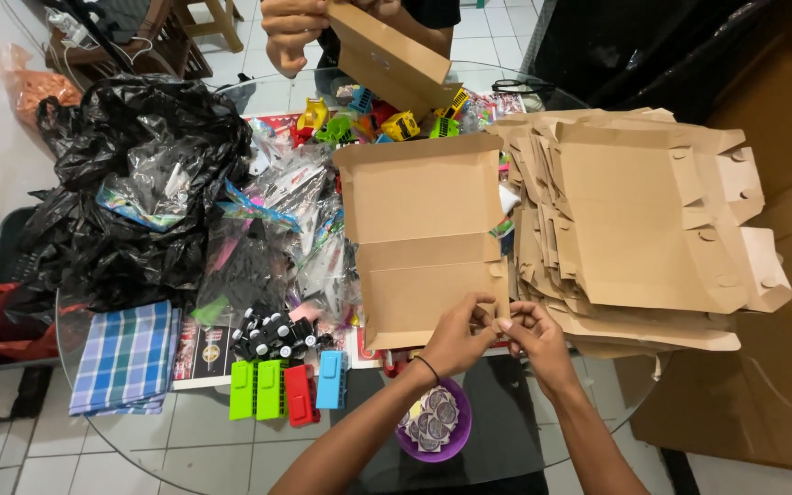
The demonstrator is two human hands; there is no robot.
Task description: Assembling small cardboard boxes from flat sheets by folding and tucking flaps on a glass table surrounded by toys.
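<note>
Brown cardboard, a flat unfolded box blank [422, 240], is pinched at its near edge by both hands. Left hand [458, 337] has its fingers [480, 307] closed on the edge of the lower flap; right hand [535, 337] grips the same edge just beside it, fingertips nearly touching the left's. A dark band sits on the left wrist. The blank lies open on the glass desk [185, 431], partly over the toys.

Right of it: a fanned stack of like blanks [639, 225]. Below the hands: a purple bowl [436, 423] holding round stickers. Left of the hands: a row of green, red and blue plastic pieces [288, 390], then a folded blue checked cloth [126, 357]. Further left: black plastic bags [135, 188] and clear packets. At the far edge, another person's hand [291, 32] holds a folded cardboard box [389, 57] above small colourful toy vehicles [378, 121].
</note>
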